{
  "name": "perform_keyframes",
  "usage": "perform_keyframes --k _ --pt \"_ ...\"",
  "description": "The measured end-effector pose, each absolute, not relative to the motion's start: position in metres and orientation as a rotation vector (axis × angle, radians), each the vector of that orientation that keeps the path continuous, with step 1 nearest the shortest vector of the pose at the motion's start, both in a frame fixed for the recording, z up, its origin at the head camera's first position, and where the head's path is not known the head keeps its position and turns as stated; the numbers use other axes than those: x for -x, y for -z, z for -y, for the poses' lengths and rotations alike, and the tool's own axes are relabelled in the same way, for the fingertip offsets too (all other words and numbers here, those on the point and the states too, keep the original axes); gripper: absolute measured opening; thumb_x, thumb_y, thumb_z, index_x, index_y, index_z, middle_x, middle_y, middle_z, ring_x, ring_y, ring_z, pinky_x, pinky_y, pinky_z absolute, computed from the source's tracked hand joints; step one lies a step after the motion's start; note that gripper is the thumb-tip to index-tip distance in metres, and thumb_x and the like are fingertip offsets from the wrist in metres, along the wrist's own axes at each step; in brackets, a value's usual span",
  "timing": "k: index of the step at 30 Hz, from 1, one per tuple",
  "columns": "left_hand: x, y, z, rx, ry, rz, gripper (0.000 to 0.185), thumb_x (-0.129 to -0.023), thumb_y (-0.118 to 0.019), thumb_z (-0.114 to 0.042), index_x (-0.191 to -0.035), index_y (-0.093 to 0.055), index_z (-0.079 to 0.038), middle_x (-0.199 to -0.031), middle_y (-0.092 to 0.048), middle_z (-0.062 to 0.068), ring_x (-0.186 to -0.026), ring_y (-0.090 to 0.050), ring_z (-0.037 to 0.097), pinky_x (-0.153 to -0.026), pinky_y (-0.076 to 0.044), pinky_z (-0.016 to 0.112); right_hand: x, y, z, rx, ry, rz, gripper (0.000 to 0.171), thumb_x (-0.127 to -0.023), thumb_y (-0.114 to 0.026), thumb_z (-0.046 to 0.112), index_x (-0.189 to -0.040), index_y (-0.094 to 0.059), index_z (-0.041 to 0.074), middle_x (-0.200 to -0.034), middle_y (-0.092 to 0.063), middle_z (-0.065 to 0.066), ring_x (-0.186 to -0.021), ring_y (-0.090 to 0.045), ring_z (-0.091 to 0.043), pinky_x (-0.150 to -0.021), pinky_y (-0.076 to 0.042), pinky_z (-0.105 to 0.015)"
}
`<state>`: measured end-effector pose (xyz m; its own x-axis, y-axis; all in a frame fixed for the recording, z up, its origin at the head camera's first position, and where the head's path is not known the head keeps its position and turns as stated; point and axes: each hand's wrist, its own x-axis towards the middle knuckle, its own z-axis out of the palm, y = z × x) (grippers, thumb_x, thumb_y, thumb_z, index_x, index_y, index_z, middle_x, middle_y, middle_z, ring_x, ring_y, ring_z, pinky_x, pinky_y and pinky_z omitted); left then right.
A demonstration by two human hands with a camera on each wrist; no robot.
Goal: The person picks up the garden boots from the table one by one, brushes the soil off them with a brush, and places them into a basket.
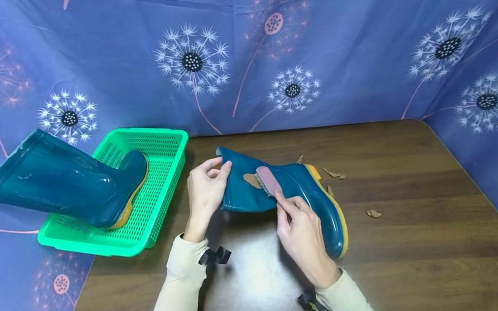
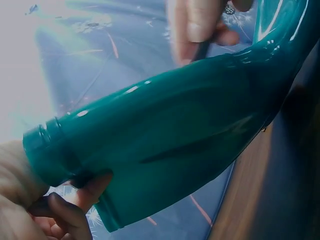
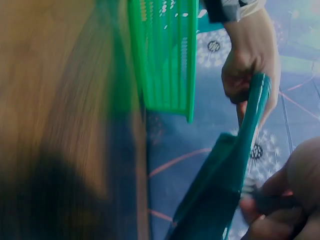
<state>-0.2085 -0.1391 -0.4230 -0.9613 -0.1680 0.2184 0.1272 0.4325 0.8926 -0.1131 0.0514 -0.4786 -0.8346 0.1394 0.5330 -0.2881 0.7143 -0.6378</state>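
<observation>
A teal rubber boot (image 1: 287, 182) with a yellow sole lies on its side on the table, toe toward the near right. My left hand (image 1: 207, 188) grips the rim of its shaft; in the left wrist view the fingers (image 2: 102, 187) curl around the opening. My right hand (image 1: 302, 237) holds a pink brush (image 1: 269, 179) by its handle. Its bristles meet the shaft beside a tan, mud-like patch (image 1: 251, 180). The right wrist view shows the boot shaft (image 3: 215, 185) edge-on between both hands.
At the left, a green plastic basket (image 1: 164, 202) holds another teal boot (image 1: 68, 176), its shaft sticking out over the side. Several tan flakes (image 1: 374, 213) are scattered on the wooden table (image 1: 430, 248) right of the boot. A blue dandelion-print cloth (image 1: 241, 67) hangs behind.
</observation>
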Motion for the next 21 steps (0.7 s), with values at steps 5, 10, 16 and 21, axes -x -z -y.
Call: perform_keyframes --k 5,10,16,21 --pt "0.2079 0.424 0.1362 -0.039 1.524 2.392 0.038 -0.099 -0.076 -0.033 -0.126 -0.078 -0.007 -0.089 -0.082 0.011 -0.086 -0.076 0.025 -0.071 -0.049 0.031 0.1127 0.4801 -0.0467 -0.278 -1.091 2.327 0.035 -0.101 -0.072 0.011 -0.136 -0.075 0.013 -0.106 -0.076 -0.007 -0.082 -0.067 -0.016 -0.064 -0.056 -0.03" --pt "0.2096 0.4264 0.136 -0.011 1.499 2.402 0.037 -0.099 -0.076 -0.032 -0.126 -0.078 -0.006 -0.087 -0.082 0.011 -0.086 -0.077 0.025 -0.073 -0.049 0.031 0.1161 0.4841 -0.0498 -0.182 -0.983 2.385 0.033 -0.1 -0.072 0.008 -0.134 -0.075 0.01 -0.101 -0.075 -0.011 -0.079 -0.069 -0.021 -0.062 -0.057 -0.036" --pt "0.2089 0.4259 0.138 0.0 1.506 2.39 0.036 -0.099 -0.077 -0.031 -0.126 -0.078 -0.005 -0.085 -0.082 0.012 -0.082 -0.076 0.025 -0.07 -0.048 0.028 0.1181 0.4827 -0.0534 -0.183 -1.035 2.37 0.035 -0.102 -0.071 0.009 -0.137 -0.073 0.011 -0.106 -0.076 -0.01 -0.074 -0.061 -0.017 -0.056 -0.046 -0.028" --pt "0.2098 0.4265 0.1386 0.015 1.515 2.388 0.037 -0.1 -0.076 -0.03 -0.126 -0.078 -0.005 -0.085 -0.081 0.012 -0.081 -0.075 0.025 -0.069 -0.048 0.029 0.118 0.4815 -0.0524 -0.253 -1.032 2.404 0.034 -0.103 -0.07 0.011 -0.137 -0.074 0.012 -0.104 -0.077 -0.008 -0.072 -0.06 -0.015 -0.056 -0.046 -0.026"
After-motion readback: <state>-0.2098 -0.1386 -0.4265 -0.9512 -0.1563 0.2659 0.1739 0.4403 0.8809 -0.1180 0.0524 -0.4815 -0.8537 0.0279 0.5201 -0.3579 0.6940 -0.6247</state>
